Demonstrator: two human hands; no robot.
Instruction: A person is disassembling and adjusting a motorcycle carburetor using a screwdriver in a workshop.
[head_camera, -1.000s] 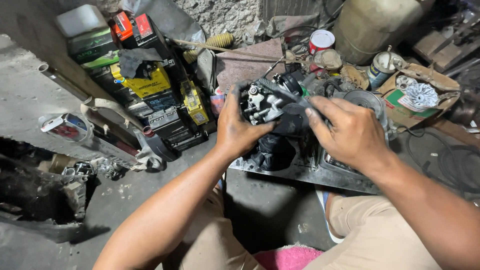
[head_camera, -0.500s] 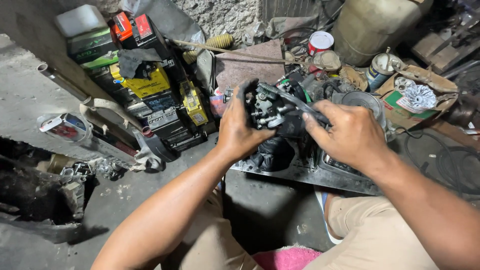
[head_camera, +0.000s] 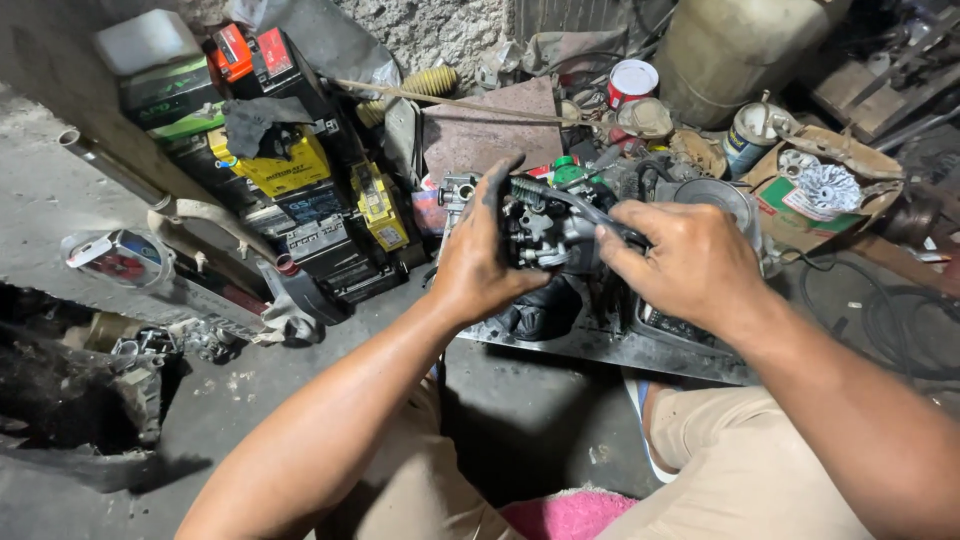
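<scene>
Two hands on one greasy carburettor (head_camera: 545, 232): left hand (head_camera: 480, 262) clamped round its near side to steady it above the metal tray (head_camera: 600, 345), right hand (head_camera: 690, 262) pinched on a dark tool (head_camera: 585, 208) laid across its top

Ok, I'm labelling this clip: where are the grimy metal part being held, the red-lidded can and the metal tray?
grimy metal part (head_camera: 545, 232), head view, its silvery middle.
red-lidded can (head_camera: 632, 80), head view, its lid.
metal tray (head_camera: 610, 345), head view, its bare front edge.
</scene>
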